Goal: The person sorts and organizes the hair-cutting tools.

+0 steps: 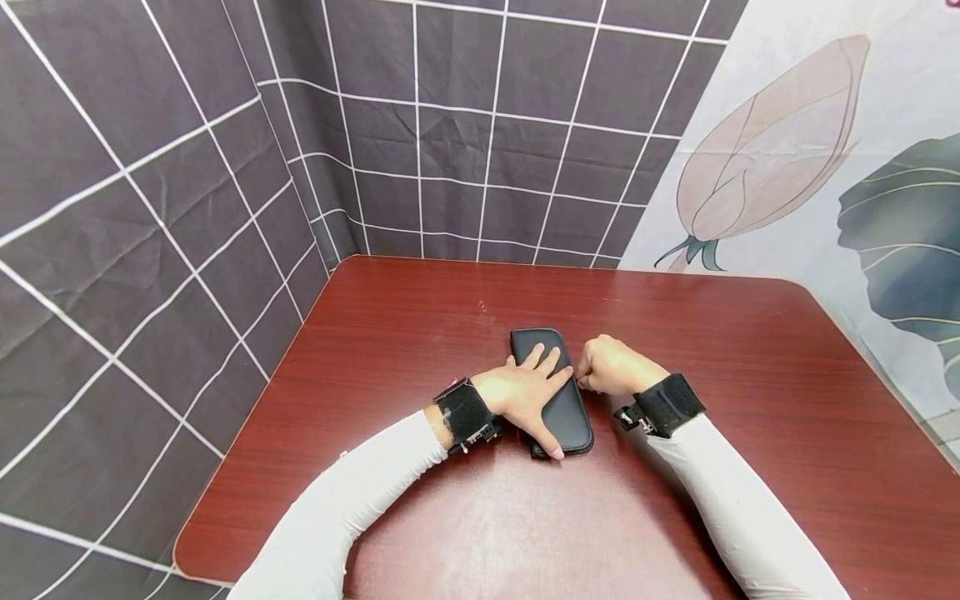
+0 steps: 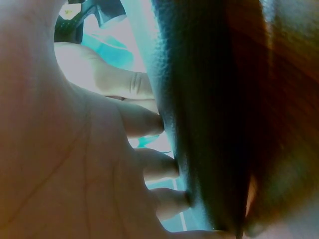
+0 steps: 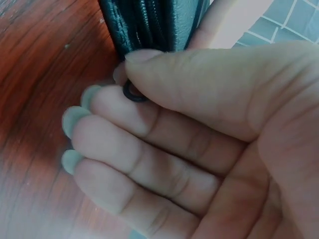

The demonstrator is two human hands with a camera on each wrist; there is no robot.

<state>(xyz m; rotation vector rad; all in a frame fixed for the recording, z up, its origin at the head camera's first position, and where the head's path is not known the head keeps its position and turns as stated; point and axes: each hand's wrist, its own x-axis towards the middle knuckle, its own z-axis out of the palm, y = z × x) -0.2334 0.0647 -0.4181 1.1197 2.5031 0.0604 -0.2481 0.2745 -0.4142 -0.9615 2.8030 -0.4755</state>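
Note:
A black zippered case (image 1: 567,421) with a grained, leather-like surface lies flat on the table. My left hand (image 1: 525,392) rests across its top, fingers spread and straight. In the left wrist view the fingertips (image 2: 169,167) touch the case's textured face. At the case's right side, my right hand (image 1: 617,365) has its fingers curled. The right wrist view shows the thumb and index finger pinching a black zipper pull with a ring end (image 3: 133,94). The zipper teeth (image 3: 152,22) run along the case's edge just beyond it. What lies inside the case is hidden.
The reddish-brown table (image 1: 405,325) has rounded corners. A dark curtain with a white grid (image 1: 457,142) hangs behind it and on the left. At the right is a white hanging with a flower print (image 1: 772,158). Black straps with small cameras (image 1: 667,404) sit on both wrists.

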